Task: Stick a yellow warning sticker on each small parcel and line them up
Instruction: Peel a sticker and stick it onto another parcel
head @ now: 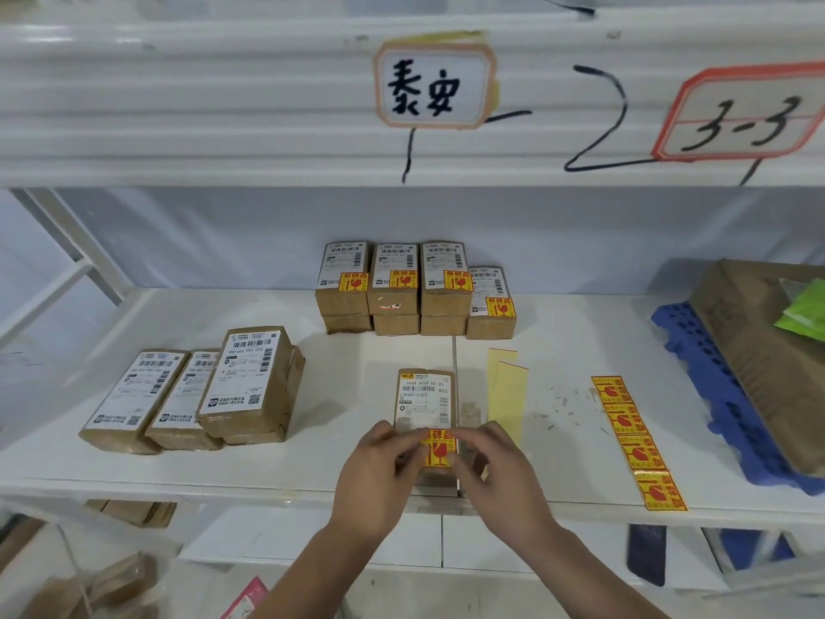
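Stack of unstickered parcels (187, 395) far left. Centre-front of shelf (268, 475): left hand (379, 471) pinches sticker (439, 449) left edge, right hand (500, 466) pinches right edge, over near end of parcel (426, 399). Sticker probably thin, floppy, tacky: hold by edges only. Parcel looks light and stiff. Sticker strip (638, 440) on the right.

unlabelled parcels (192, 390) left, stickered parcels (415, 288) behind, sticker strip (638, 440) right

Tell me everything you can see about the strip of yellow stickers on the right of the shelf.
The sticker strip is four glossy yellow labels joined end to end, each printed with red characters and a goblet symbol. It lies flat on the white shelf, slanting towards the front edge, right of the peeled backing strips. Nothing else touches it.
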